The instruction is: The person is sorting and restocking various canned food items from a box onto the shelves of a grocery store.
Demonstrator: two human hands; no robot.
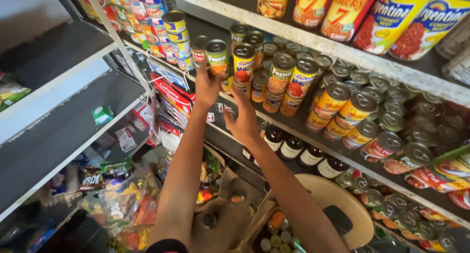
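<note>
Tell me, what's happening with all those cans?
A person is reaching both arms up to a shelf packed with stacked tins. The left hand grips a small round metal can with a green label at the front edge of the row. The right hand rests against the yellow-labelled stacked cans beside it. Dark bottles stand on the shelf below.

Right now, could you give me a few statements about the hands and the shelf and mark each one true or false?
1. The left hand grips a green-labelled can. True.
2. The right hand holds a bottle. False: its fingers reach up to a yellow can.
3. Dark bottles stand on the shelf below the cans. True.
4. The cans all stand in a single layer. False: many are stacked two high.
5. A round tan seat shows beneath the right arm. True.
</note>
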